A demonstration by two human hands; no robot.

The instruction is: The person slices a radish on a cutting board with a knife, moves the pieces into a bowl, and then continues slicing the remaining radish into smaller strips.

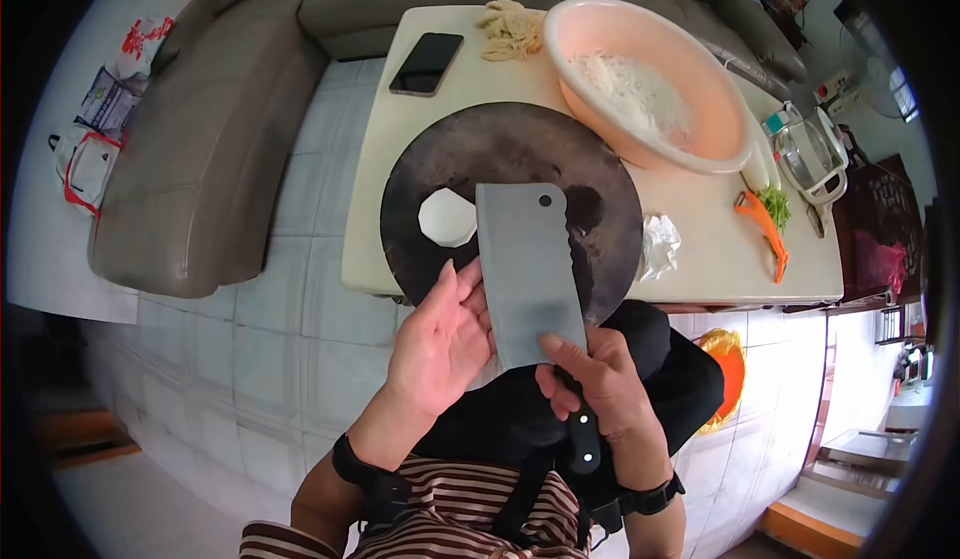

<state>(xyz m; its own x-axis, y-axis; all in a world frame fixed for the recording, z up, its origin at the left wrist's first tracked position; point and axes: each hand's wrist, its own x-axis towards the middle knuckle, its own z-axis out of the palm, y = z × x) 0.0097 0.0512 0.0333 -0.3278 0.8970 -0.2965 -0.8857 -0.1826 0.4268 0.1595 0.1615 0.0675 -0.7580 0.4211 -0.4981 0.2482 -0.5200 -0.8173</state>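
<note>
My right hand (600, 384) is wrapped round the black handle of a wide cleaver (530, 269), thumb resting on the lower blade. The blade stands upright in view, over the round dark chopping board (510, 139). My left hand (440, 344) is open, palm turned up, at the blade's left edge; some of its fingertips pass behind the blade. On the board, just left of the cleaver, lies a white chunk with cut facets (447, 218), like peeled radish. Nothing shows in the left palm.
A large pink basin (735, 164) holding white shreds stands at the table's back right. Around the board are a phone (427, 64), a crumpled cloth (511, 31), crumpled foil (660, 247), an orange peeler (765, 236) and green leaves (773, 207). A grey sofa (205, 149) borders the left.
</note>
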